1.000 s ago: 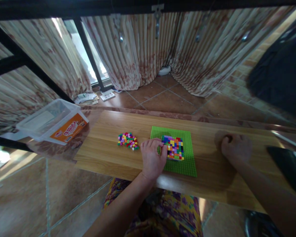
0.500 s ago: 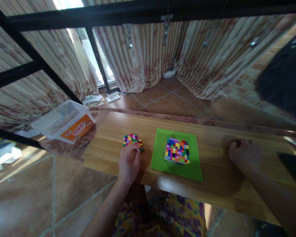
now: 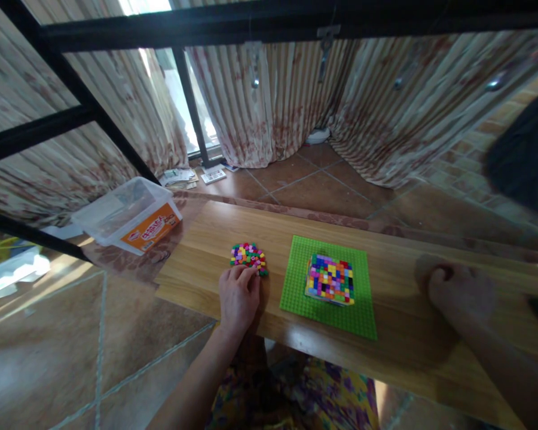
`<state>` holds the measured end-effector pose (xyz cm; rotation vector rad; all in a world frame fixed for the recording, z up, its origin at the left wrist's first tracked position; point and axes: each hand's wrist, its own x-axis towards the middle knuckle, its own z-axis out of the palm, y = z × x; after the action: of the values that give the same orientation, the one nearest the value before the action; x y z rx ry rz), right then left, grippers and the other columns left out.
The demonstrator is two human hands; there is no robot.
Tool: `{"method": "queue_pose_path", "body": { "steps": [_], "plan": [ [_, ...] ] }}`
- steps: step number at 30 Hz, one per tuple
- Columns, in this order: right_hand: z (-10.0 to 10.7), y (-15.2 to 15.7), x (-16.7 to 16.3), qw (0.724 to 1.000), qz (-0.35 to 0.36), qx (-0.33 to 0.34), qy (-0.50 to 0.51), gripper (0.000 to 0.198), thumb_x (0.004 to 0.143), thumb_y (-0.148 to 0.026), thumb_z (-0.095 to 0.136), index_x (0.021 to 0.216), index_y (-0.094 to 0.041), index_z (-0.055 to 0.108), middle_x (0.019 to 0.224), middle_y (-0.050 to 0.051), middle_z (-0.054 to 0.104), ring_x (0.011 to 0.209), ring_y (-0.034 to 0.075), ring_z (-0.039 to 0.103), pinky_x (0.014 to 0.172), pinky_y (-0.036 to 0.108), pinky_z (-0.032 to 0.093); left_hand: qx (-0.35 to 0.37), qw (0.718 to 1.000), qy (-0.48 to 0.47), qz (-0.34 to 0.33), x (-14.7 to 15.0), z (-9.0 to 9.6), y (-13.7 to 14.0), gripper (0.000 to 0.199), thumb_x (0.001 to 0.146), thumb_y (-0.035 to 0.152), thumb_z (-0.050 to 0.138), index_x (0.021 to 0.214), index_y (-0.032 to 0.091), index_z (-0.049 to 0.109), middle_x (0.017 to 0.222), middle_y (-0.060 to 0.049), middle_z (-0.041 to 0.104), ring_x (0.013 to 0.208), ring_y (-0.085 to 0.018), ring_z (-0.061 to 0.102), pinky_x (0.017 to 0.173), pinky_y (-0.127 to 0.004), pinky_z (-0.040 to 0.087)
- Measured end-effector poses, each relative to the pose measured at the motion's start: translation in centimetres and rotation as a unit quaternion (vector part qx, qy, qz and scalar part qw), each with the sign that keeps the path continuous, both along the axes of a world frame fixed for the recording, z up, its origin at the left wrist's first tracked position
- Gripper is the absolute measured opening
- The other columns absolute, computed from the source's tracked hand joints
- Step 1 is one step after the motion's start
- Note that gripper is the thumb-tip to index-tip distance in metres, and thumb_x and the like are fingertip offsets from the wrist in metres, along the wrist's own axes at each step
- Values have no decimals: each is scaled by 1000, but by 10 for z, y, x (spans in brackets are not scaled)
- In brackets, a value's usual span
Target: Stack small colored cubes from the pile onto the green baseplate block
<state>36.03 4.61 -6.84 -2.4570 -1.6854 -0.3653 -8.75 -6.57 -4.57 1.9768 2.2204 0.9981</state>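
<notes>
My left hand point(image 3: 239, 298) is at the near edge of a small heap of coloured toy bricks point(image 3: 246, 255), its thumb and fingers drawn together over the nearest bricks. Whatever is between those fingertips is too small to make out. To the right of the heap lies a green studded baseplate point(image 3: 363, 307). On it stands a squarish block built of many-coloured bricks point(image 3: 330, 279), with a patchwork top. Farther right, my right hand point(image 3: 464, 292) rests on the table in a loose, shadowed fist, apart from the baseplate, with nothing visible in it.
All of this is on a long wooden table point(image 3: 192, 251). A clear plastic tub point(image 3: 130, 209) with an orange label stands beyond the table's left end. Black metal bars point(image 3: 170, 30) cross the top, before striped curtains point(image 3: 287, 107). A dark shape point(image 3: 526, 152) is at the right.
The view has shifted slightly, so everything appears a little farther right. My left hand's fingers have come closer together at the heap's near edge. My right hand stays curled on the table.
</notes>
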Motion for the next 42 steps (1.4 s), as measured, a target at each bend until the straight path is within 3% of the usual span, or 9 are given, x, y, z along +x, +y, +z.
{"method": "queue_pose_path", "body": {
  "steps": [8,13,16,25,32,42],
  "plan": [
    [3,-1,-5,1000,-10,1,1,49,89,-38,31,106,-10,68,103,21,62,95,33,56,80,42,42,16,996,-61,-55,4,15,0,11,87,20,59,85,21,69,91,-6,69,87,-20,62,81,-36,50],
    [9,-2,-10,1000,0,-12,-13,49,90,-35,31,108,-7,67,104,21,62,96,30,55,83,39,39,14,982,-108,-157,38,38,5,7,85,20,62,85,23,69,91,-5,70,90,-19,63,84,-36,49],
    [10,-3,-12,1000,-1,-11,-14,49,90,-36,30,107,-7,66,103,20,62,96,29,55,83,38,39,-11,975,-123,-185,59,48,12,4,82,20,68,83,23,69,90,-3,70,89,-19,63,84,-36,47],
    [8,-1,-9,1000,-6,-3,-7,48,90,-36,31,105,-8,66,103,21,62,96,29,54,81,36,38,-78,965,-143,-205,77,51,33,7,77,17,72,76,23,68,85,-1,71,88,-20,63,84,-38,43],
    [10,-2,-12,1000,-2,6,5,46,89,-35,32,106,-10,67,104,19,62,95,29,53,81,36,38,-92,960,-195,-177,78,52,37,10,73,15,72,69,21,65,78,-1,69,79,-18,63,75,-32,45],
    [12,-2,-14,1000,-7,15,22,44,88,-35,34,106,-10,66,105,19,62,96,28,53,81,36,38,-97,939,-274,-185,76,46,33,17,84,19,58,69,20,67,71,0,68,71,-14,62,68,-26,46]
  ]
}}
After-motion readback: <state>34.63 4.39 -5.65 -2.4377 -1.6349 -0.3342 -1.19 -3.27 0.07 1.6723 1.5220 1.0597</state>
